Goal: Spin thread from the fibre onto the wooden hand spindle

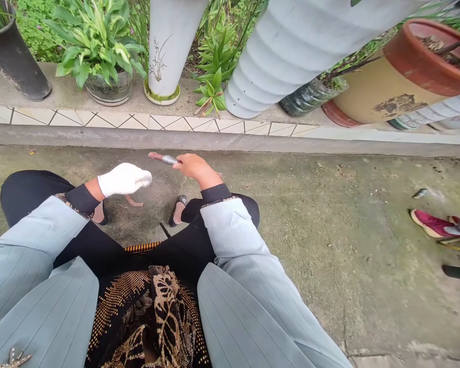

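Note:
My right hand [193, 166] is closed around a short brown stick [156, 155], which points left. A coil of silvery wire [170, 160] is wound round the stick just ahead of my fingers. To the left, my left hand [124, 179] wears a white glove, its fingers pressed together. A faint thin strand, seemingly wire, runs between the gloved fingertips and the coil. The two hands are apart, above the ground between my knees. A curved brown strip [133, 201] shows below the gloved hand, partly hidden by it.
A low tiled ledge [168, 122] runs across in front, bearing a potted leafy plant [109, 84], a white vase [170, 51], a tall ribbed white pot [276, 56] and a tan-and-red pot [371, 84]. Another person's red shoe [431, 223] is on the concrete ground [329, 230] at right.

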`<act>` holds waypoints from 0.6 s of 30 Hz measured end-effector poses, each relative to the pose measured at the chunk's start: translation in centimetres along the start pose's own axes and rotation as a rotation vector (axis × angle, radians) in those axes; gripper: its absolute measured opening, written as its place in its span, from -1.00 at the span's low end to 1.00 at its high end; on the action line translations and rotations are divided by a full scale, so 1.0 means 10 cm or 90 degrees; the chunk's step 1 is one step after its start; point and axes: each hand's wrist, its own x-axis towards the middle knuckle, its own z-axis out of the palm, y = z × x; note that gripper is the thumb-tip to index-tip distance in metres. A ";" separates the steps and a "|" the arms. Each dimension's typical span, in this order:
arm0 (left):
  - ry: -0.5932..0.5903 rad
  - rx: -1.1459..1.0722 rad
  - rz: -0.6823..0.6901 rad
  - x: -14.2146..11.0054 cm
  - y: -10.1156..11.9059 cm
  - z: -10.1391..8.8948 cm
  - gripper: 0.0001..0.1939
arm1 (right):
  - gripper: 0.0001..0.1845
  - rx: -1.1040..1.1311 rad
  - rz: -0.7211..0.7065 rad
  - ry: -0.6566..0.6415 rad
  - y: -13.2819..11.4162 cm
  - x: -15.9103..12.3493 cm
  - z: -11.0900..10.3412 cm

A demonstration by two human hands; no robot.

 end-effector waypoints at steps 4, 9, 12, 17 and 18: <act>0.027 0.084 -0.080 -0.01 -0.15 -0.09 -0.70 | -0.86 -0.114 -0.133 -0.376 -0.19 -0.09 0.11; 0.053 0.042 -0.158 0.05 -0.25 -0.07 -0.71 | -0.82 0.131 -0.310 -0.478 -0.25 -0.30 -0.06; 0.053 -0.124 -0.162 0.11 -0.21 -0.02 -0.73 | -0.77 0.377 -0.349 -0.267 -0.16 -0.37 -0.20; 0.048 -0.352 -0.068 0.18 -0.01 0.01 -0.71 | -0.67 0.612 -0.159 0.038 -0.15 -0.26 -0.07; 0.040 -0.357 -0.058 0.18 0.03 0.02 -0.71 | -0.68 0.603 -0.130 0.045 -0.18 -0.22 -0.02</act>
